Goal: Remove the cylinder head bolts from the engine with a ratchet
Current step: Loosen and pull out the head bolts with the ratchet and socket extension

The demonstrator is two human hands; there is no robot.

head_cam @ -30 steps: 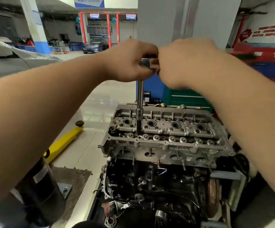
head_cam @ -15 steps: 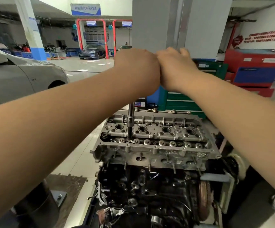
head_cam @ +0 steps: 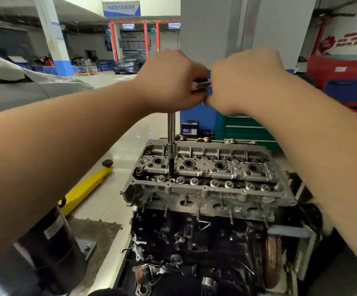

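Engine sitting nearest me, heavy, rigid, cylinder head on top. Extension standing upright in bolt hole near head's left end. I'm gripping ratchet with left hand and right hand, both fisted. Steel seeming stiff, slippery; holding handle end for leverage.

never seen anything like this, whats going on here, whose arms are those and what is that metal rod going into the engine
This is one picture from a camera worn on a person's head, looking forward and down, so the arms are that person's own. The left hand and right hand both grip the handle of a ratchet at its top. Its long extension bar runs straight down into the cylinder head, the silver top part of the engine, near its left end. The bolt itself is hidden. A yellow floor jack lies on the floor to the left.
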